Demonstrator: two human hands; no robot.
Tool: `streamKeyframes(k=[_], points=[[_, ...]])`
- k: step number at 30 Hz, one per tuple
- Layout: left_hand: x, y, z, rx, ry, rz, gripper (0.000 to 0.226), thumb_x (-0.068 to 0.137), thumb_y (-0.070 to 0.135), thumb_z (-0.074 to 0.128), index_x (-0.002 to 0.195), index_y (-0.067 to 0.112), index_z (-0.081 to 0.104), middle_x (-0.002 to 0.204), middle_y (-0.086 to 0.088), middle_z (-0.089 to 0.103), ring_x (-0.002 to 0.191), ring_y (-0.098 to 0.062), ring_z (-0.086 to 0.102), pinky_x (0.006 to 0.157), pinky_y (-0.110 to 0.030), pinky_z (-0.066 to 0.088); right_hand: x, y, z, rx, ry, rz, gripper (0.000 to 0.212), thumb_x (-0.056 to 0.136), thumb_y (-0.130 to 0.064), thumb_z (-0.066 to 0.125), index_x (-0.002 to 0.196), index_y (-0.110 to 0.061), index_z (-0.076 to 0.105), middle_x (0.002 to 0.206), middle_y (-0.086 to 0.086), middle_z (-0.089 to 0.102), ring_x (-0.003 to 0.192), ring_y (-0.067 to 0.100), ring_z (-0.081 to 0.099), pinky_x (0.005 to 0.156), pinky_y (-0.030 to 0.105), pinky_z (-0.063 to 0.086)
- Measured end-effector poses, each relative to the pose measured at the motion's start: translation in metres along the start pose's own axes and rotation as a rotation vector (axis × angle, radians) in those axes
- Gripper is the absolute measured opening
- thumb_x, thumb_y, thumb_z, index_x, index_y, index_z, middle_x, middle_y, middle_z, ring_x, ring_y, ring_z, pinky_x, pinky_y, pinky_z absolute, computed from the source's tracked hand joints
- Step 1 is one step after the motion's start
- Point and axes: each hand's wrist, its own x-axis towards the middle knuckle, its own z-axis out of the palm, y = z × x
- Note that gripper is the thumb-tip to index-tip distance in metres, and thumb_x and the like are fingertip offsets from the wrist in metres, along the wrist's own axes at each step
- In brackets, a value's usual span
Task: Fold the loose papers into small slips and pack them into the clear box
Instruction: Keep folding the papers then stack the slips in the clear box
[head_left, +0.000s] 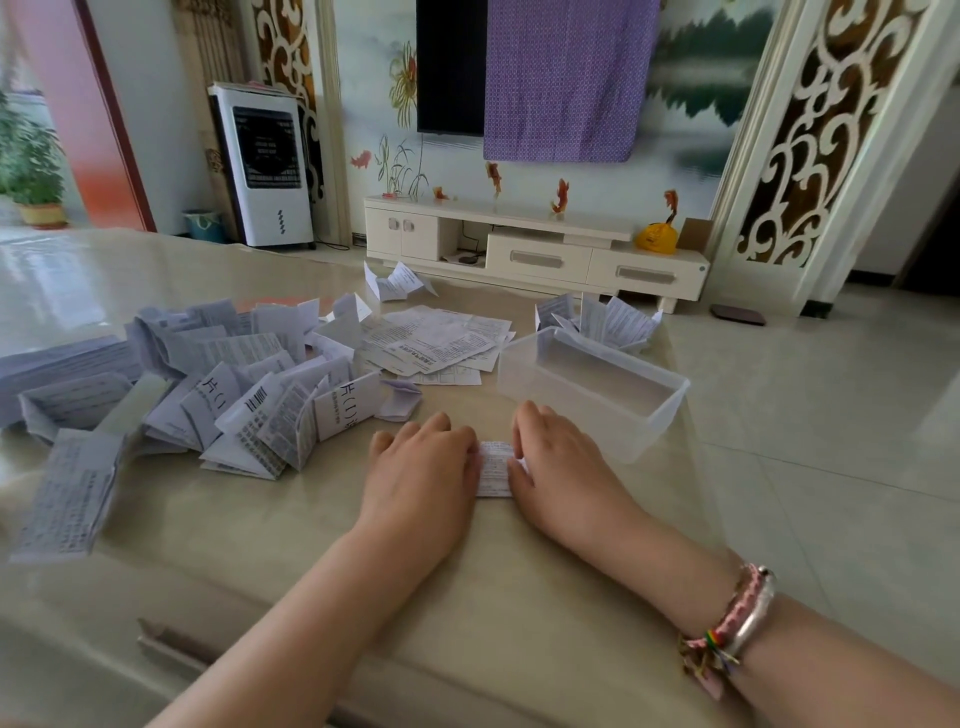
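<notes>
Slip (494, 469) lies on the bench (467, 582) between both hands | left hand (421, 457) and right hand (558, 457) pressed flat on its ends, apparently to sharpen a crease | clear box (592, 392) just beside, seemingly empty, within easy reach | loose papers (218, 395) heaped left, awaiting folding

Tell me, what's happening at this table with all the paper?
A person is folding printed leaflets into small slips. Both hands, the left hand and the right hand, press flat on one small slip on the table, creasing it. The clear box beside the right hand looks empty so far. A heap of folded papers lies to the left, with flat sheets behind and a few more papers beyond the box.
</notes>
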Motion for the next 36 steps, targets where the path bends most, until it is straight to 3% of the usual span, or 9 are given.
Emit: streamKeyframes(k=[3, 10, 14, 17, 21, 28, 36], points=[[-0.001, 0.002, 0.002, 0.008, -0.049, -0.032, 0.032, 0.095, 0.054, 0.038, 0.113, 0.033, 0.054, 0.112, 0.009, 0.053, 0.115, -0.018, 0.048, 0.087, -0.034, 0.026, -0.002, 0.003, -0.001, -0.054, -0.055, 0.064, 0.015, 0.091, -0.01, 0.041, 0.104, -0.015, 0.034, 0.114, 0.007, 0.046, 0.108, 0.028, 0.043, 0.085, 0.038, 0.035], [-0.002, -0.002, 0.0, 0.008, -0.114, -0.029, 0.033, 0.097, 0.052, 0.037, 0.122, 0.034, 0.049, 0.12, 0.005, 0.049, 0.119, -0.022, 0.042, 0.091, -0.037, 0.026, 0.001, 0.002, -0.001, -0.003, -0.135, 0.189, 0.02, 0.087, -0.006, 0.038, 0.1, -0.016, 0.028, 0.112, 0.006, 0.041, 0.108, 0.028, 0.041, 0.082, 0.036, 0.031], [-0.003, -0.002, 0.001, 0.01, -0.106, -0.011, 0.036, 0.098, 0.051, 0.035, 0.131, 0.041, 0.045, 0.118, 0.005, 0.046, 0.121, -0.022, 0.04, 0.092, -0.037, 0.024, 0.001, -0.003, 0.005, 0.067, -0.017, 0.177, 0.029, 0.081, -0.002, 0.042, 0.1, -0.019, 0.028, 0.107, 0.0, 0.032, 0.108, 0.026, 0.038, 0.085, 0.033, 0.032], [-0.004, -0.002, 0.0, 0.01, -0.101, 0.018, 0.038, 0.099, 0.05, 0.031, 0.135, 0.047, 0.042, 0.102, 0.005, 0.039, 0.117, -0.021, 0.041, 0.088, -0.036, 0.022, -0.002, 0.001, 0.007, 0.005, 0.052, 0.085, 0.032, 0.081, -0.002, 0.043, 0.107, -0.021, 0.037, 0.114, -0.002, 0.041, 0.106, 0.022, 0.037, 0.082, 0.031, 0.03], [-0.002, -0.003, -0.002, 0.028, -0.098, 0.04, 0.038, 0.099, 0.051, 0.031, 0.134, 0.048, 0.044, 0.094, 0.008, 0.033, 0.114, -0.02, 0.042, 0.085, -0.036, 0.021, -0.006, 0.01, 0.003, -0.026, 0.145, 0.018, 0.018, 0.089, -0.013, 0.051, 0.104, -0.021, 0.048, 0.106, -0.009, 0.058, 0.104, 0.017, 0.044, 0.081, 0.03, 0.031], [0.0, -0.005, -0.002, 0.012, -0.123, 0.035, 0.042, 0.096, 0.057, 0.033, 0.136, 0.047, 0.043, 0.097, 0.009, 0.035, 0.115, -0.018, 0.041, 0.09, -0.037, 0.021, -0.013, 0.019, 0.002, -0.107, 0.147, -0.036, 0.013, 0.096, -0.029, 0.049, 0.106, -0.027, 0.057, 0.108, -0.01, 0.064, 0.109, 0.01, 0.056, 0.09, 0.028, 0.028], [-0.003, -0.008, -0.001, 0.016, -0.146, 0.03, 0.052, 0.092, 0.066, 0.031, 0.141, 0.05, 0.035, 0.098, 0.007, 0.032, 0.116, -0.019, 0.039, 0.093, -0.037, 0.022, -0.015, 0.03, -0.019, 0.01, -0.115, -0.116, 0.043, 0.09, -0.055, 0.053, 0.119, -0.024, 0.049, 0.125, -0.012, 0.06, 0.12, 0.005, 0.05, 0.106, 0.025, 0.022]])
